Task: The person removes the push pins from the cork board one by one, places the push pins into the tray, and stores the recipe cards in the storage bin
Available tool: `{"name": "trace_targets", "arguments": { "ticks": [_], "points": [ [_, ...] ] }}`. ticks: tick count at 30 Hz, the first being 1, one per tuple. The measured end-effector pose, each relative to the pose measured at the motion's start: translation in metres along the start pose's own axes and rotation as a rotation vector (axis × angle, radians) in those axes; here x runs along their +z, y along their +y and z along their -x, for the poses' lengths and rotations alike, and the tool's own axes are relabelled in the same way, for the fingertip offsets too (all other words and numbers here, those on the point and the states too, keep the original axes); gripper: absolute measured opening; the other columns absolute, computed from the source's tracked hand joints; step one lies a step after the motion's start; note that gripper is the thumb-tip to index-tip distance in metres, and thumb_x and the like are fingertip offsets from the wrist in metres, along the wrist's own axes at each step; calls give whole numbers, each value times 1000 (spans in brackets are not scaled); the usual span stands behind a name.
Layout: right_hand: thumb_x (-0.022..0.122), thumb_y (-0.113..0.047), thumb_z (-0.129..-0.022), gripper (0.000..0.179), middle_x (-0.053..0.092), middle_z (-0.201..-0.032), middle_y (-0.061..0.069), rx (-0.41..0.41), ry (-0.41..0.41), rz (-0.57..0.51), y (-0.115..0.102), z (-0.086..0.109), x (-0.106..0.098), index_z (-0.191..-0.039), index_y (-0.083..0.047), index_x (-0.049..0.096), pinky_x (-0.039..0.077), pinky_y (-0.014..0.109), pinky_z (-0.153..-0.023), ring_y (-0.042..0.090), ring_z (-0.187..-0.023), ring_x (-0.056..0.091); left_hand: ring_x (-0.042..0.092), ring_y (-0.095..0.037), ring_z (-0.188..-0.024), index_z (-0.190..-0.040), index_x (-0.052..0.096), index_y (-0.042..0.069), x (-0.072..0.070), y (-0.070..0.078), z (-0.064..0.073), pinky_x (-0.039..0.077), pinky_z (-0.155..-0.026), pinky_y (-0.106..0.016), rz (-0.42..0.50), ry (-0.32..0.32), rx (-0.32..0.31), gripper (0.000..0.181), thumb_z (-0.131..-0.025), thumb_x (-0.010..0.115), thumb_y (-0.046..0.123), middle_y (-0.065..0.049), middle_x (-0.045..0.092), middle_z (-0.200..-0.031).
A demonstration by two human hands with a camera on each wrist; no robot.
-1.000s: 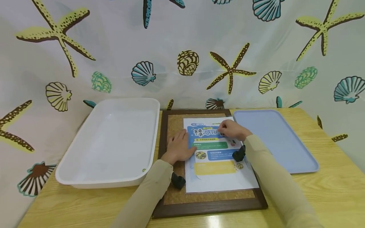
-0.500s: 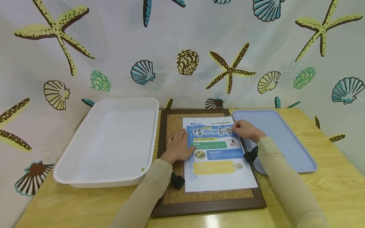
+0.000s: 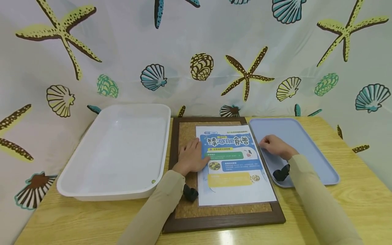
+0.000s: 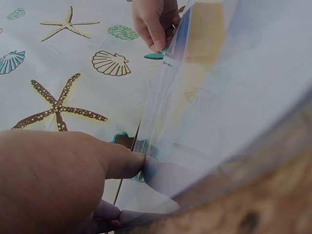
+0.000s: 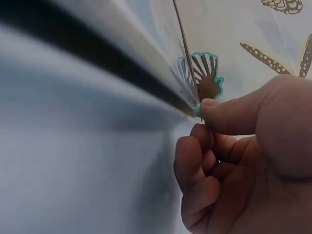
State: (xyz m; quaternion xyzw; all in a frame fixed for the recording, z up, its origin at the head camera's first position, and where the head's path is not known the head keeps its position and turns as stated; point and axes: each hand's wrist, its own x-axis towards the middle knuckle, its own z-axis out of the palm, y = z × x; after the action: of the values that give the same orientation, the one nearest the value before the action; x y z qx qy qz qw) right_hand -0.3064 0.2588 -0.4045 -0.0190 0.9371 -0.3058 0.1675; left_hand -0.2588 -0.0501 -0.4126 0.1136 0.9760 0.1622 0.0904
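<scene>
A glossy printed poster (image 3: 235, 190) in blue, green and yellow lies on a cork board (image 3: 187, 213) with a dark brown frame. My left hand (image 3: 192, 157) rests fingers spread along the poster's left edge, its thumb on the sheet; in the left wrist view that thumb (image 4: 124, 163) presses at the edge. Beside the poster's upper right edge, over the near side of the blue tray, is my right hand (image 3: 277, 147) with curled fingers. In the right wrist view its thumb and forefinger pinch a small mint-green push pin (image 5: 197, 110), mostly hidden by the fingertips.
A large white tub (image 3: 116, 153) stands left of the board, with a small green spot on its near right corner. The light blue tray (image 3: 306, 154) lies close along the board's right side. A curtain (image 3: 177, 92) with shells and starfish hangs behind the wooden table (image 3: 352, 204).
My right hand has moved right, from over the poster's title to beside the board above the blue tray, uncovering the title. My left hand has stayed in place.
</scene>
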Motion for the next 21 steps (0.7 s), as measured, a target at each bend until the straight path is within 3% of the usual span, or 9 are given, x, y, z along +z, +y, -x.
{"name": "trace_targets", "arguments": {
  "ticks": [12, 21],
  "points": [
    [48, -11, -92, 19, 55, -82, 9, -31, 52, 33, 28, 12, -10, -94, 6, 56, 40, 25, -64, 16, -73, 50, 13, -29, -142, -146, 22, 2, 1, 2, -1, 12, -112, -54, 1, 1, 8, 72, -92, 47, 43, -13, 15, -154],
    [47, -11, -92, 17, 54, -79, 7, -15, 60, -13, 30, 16, -13, -94, 4, 54, 42, 25, -62, 15, -69, 51, 13, -29, -142, -146, 21, 2, 2, 0, -2, 14, -112, -53, -12, 5, 9, 73, -92, 47, 44, -13, 15, -154]
  ]
}}
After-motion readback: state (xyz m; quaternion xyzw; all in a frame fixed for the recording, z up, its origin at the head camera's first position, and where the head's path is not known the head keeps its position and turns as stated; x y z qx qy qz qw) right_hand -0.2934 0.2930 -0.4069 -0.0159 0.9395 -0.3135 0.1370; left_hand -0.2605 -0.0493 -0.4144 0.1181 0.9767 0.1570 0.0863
